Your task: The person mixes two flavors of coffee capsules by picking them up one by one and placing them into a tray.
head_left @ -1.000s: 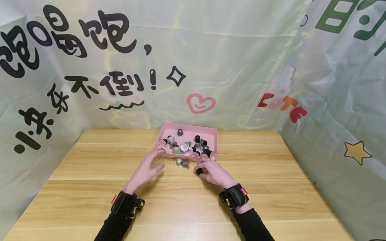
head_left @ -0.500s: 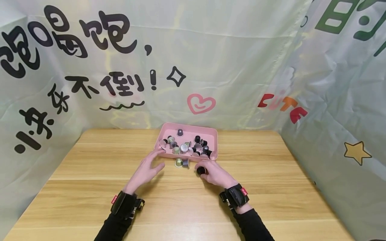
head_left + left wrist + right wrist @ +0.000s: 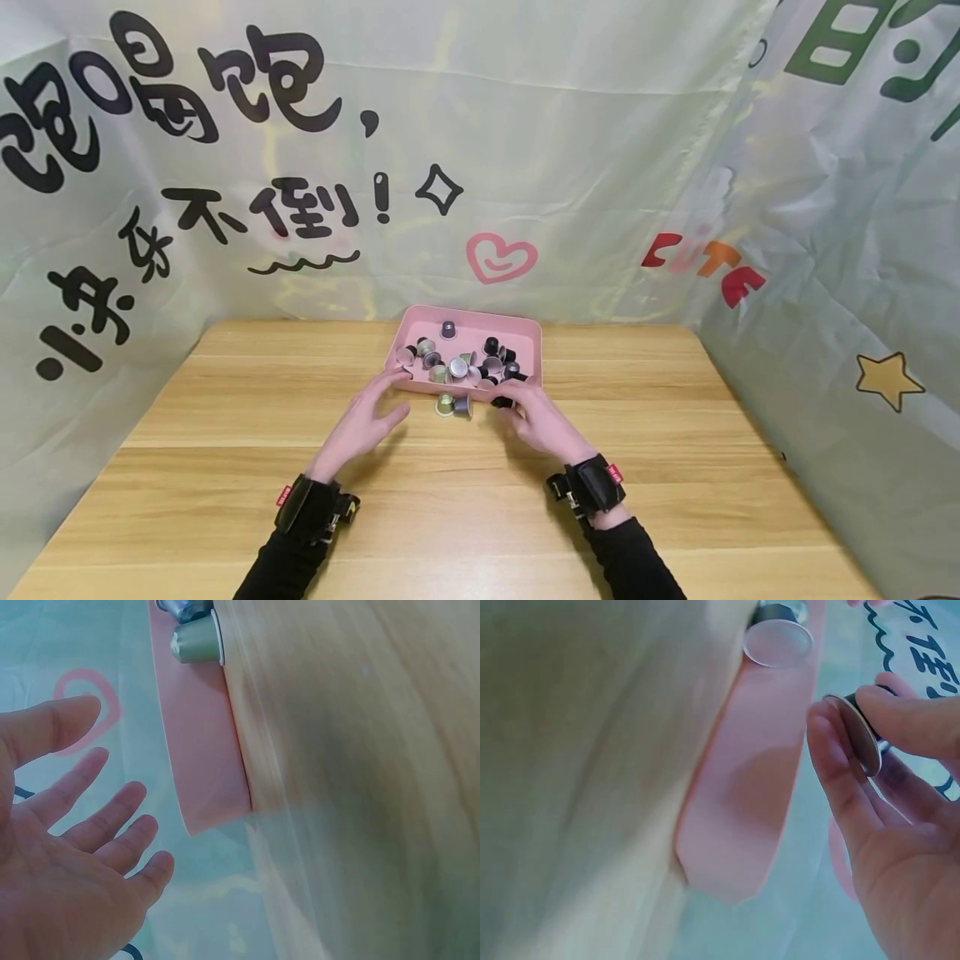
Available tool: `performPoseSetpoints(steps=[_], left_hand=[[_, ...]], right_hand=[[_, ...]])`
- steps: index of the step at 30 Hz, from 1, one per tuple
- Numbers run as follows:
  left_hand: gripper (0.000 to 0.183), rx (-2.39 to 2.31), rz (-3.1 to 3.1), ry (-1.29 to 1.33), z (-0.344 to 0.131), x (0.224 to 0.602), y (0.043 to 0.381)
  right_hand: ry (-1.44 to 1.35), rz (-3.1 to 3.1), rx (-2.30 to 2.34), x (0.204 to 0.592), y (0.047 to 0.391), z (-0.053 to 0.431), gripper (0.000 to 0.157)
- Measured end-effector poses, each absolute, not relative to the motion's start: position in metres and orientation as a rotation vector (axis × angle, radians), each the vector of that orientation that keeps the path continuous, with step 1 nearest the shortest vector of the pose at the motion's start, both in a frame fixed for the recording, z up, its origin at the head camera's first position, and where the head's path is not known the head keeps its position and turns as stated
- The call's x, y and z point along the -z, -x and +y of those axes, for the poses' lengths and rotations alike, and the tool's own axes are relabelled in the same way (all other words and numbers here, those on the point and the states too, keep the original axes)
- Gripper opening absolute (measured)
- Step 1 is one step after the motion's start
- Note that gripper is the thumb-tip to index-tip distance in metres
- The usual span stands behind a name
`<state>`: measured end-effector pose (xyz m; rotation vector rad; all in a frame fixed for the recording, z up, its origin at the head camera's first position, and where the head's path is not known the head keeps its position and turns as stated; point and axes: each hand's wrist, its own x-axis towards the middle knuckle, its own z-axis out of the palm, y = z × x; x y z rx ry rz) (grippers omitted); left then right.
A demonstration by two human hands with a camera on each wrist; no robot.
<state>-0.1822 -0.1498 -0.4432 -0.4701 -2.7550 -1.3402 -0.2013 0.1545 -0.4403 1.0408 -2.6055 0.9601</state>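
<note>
Between its thumb and fingers my right hand [image 3: 542,419] pinches a black coffee capsule [image 3: 859,735], raised at the front wall of the pink tray [image 3: 412,321]. The capsule's pale foil lid faces the wrist camera. My left hand [image 3: 362,427] hovers by the tray's front left corner with fingers spread and holds nothing. Just in front of the tray, a green capsule [image 3: 445,406] and a dark grey-blue capsule [image 3: 462,407] stand side by side on the table. Several black, green and grey capsules lie inside the tray, some hidden behind my right hand.
The wooden table [image 3: 300,367] runs back to a printed fabric wall [image 3: 585,167] right behind the tray. Another fabric wall [image 3: 847,292] closes off the right side. One purple-grey capsule [image 3: 447,330] stands apart at the tray's back.
My right hand has lifted the black capsule from the table and moved it up and forward to the tray's front edge. My left hand stays in place.
</note>
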Motion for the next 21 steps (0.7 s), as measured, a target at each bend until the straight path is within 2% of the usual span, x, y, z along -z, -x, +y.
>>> performPoseSetpoints(steps=[5, 21], left_hand=[[0.058, 1.34, -2.757, 0.468, -0.152, 0.443, 0.182], [0.056, 1.337, -2.737, 0.489, -0.151, 0.442, 0.184]], right_hand=[[-0.937, -2.59, -1.008, 0.429, 0.211, 0.152, 0.032], [-0.662, -2.728, -0.979, 0.429, 0.25, 0.139, 0.032]])
